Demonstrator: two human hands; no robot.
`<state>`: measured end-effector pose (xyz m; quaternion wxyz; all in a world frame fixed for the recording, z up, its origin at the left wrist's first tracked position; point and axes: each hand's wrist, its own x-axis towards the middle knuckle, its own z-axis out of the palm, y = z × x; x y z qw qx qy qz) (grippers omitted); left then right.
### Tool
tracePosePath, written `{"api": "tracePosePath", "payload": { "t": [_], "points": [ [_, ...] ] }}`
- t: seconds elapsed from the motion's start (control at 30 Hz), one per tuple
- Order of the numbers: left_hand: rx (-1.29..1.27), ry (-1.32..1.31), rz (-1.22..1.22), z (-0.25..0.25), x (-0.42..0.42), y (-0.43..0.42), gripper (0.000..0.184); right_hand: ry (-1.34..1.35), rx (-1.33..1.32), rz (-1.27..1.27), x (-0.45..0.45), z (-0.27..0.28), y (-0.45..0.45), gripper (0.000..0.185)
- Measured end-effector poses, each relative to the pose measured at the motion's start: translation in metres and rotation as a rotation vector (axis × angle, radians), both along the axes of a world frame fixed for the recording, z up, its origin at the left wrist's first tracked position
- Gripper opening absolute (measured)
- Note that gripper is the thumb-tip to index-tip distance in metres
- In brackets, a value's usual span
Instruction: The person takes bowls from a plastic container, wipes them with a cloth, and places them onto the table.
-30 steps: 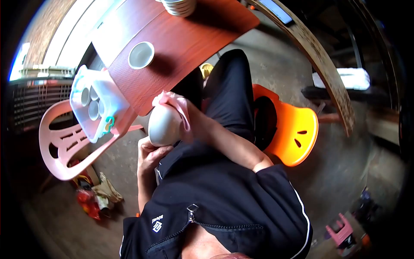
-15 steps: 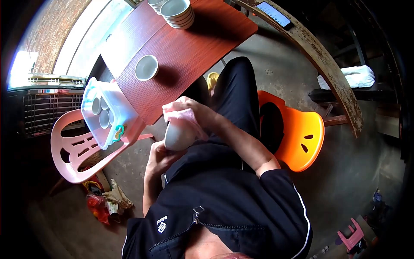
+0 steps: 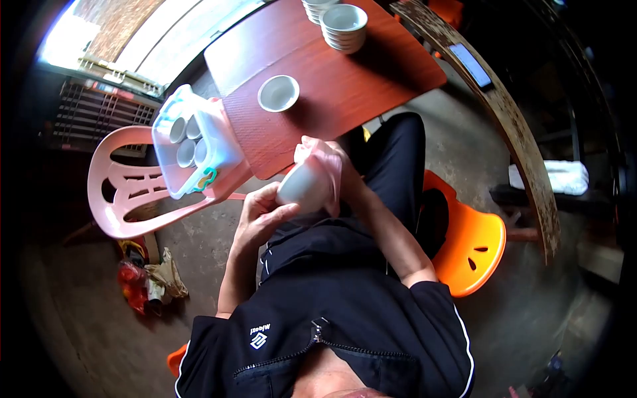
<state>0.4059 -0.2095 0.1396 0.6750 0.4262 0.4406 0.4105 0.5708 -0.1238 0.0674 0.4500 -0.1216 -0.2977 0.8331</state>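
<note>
A white bowl [image 3: 304, 188] is tilted between my hands above my lap. My left hand [image 3: 263, 213] grips its lower left edge, fingers and thumb closed on it. A pink cloth [image 3: 328, 174] covers the bowl's right side, and my right hand [image 3: 336, 156] is wrapped round the cloth and the rim, partly hidden by them. One bowl [image 3: 279, 93] stands upright on the reddish-brown table [image 3: 388, 79]. Near the table's far edge is a stack of bowls [image 3: 344, 29], with a second stack [image 3: 318, 8] beside it, cut off by the frame.
Several cups sit in a clear plastic box [image 3: 226, 147] on the pink chair [image 3: 109, 183] at left. On the right are an orange chair [image 3: 476, 249] and a curved wooden edge [image 3: 494, 99] bearing a phone [image 3: 470, 65]. Bags [image 3: 149, 282] lie on the floor.
The table, chairs and box have shifted right in the view. The bowl has been turned between my hands, which still hold it and the cloth.
</note>
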Motion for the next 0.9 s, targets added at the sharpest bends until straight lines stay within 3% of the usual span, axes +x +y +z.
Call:
{"api": "tracePosePath", "payload": {
  "t": [0.03, 0.1, 0.13, 0.17, 0.23, 0.3, 0.33, 0.37, 0.43, 0.47, 0.5, 0.53, 0.57, 0.63, 0.67, 0.8, 0.83, 0.9],
  "points": [
    [-0.056, 0.197, -0.093, -0.001, -0.011, -0.001, 0.027, -0.303, 0.141, 0.055, 0.010, 0.010, 0.000, 0.026],
    [0.087, -0.118, -0.104, -0.011, -0.009, -0.011, 0.037, -0.960, 1.455, -0.532, 0.001, 0.052, -0.009, 0.022],
    [0.107, -0.071, -0.054, -0.057, -0.029, -0.023, 0.046, -0.974, 1.430, -0.505, -0.002, 0.063, -0.012, 0.017],
    [0.152, -0.216, -0.131, -0.012, -0.015, -0.013, 0.043, -0.951, 1.525, -0.519, -0.001, 0.060, -0.011, 0.017],
    [-0.052, 0.079, -0.082, 0.008, -0.013, -0.011, 0.035, -0.471, 0.304, 0.034, -0.001, 0.042, -0.009, 0.020],
    [-0.022, -0.043, 0.016, 0.001, -0.008, -0.013, 0.029, -0.177, -0.171, 0.070, -0.008, 0.032, -0.009, 0.028],
    [-0.049, -0.033, -0.009, -0.001, -0.008, -0.012, 0.029, -0.215, -0.286, 0.017, -0.008, 0.043, -0.015, 0.030],
    [-0.078, -0.023, -0.029, -0.003, -0.009, -0.012, 0.029, -0.336, -0.142, 0.112, -0.003, 0.047, -0.010, 0.028],
    [-0.036, 0.003, -0.089, -0.004, -0.003, -0.011, 0.031, -0.820, 0.184, 0.230, 0.007, 0.069, -0.009, 0.025],
    [-0.028, 0.110, -0.099, 0.002, -0.003, -0.010, 0.035, -1.042, 0.891, -0.125, -0.001, 0.065, -0.014, 0.019],
    [-0.027, 0.214, -0.109, 0.013, -0.003, -0.010, 0.038, -1.120, 1.200, -0.229, -0.005, 0.068, -0.015, 0.012],
    [-0.043, -0.025, -0.079, -0.004, -0.007, -0.007, 0.041, -1.190, 1.492, -0.396, -0.009, 0.073, -0.016, 0.013],
    [-0.069, -0.267, -0.060, -0.013, -0.010, -0.003, 0.045, -1.195, 1.440, -0.441, -0.008, 0.071, -0.014, 0.016],
    [0.034, -0.540, 0.080, -0.016, -0.009, 0.006, 0.043, -0.856, 1.388, -0.757, -0.020, 0.044, -0.006, 0.028],
    [0.070, -0.586, 0.115, -0.030, -0.015, 0.010, 0.047, -0.786, 0.758, -0.494, -0.025, 0.059, -0.022, 0.044],
    [-0.127, -0.871, 0.242, -0.044, -0.021, 0.005, 0.040, -0.718, 0.714, -0.698, -0.048, 0.030, -0.046, 0.051],
    [-0.128, -0.860, 0.195, -0.046, -0.027, 0.004, 0.039, -0.739, 0.753, -0.651, -0.047, 0.041, -0.045, 0.043],
    [-0.136, -0.842, 0.097, -0.058, -0.036, 0.001, 0.036, -0.812, 0.945, -0.285, -0.039, 0.067, -0.030, 0.032]
  ]
}}
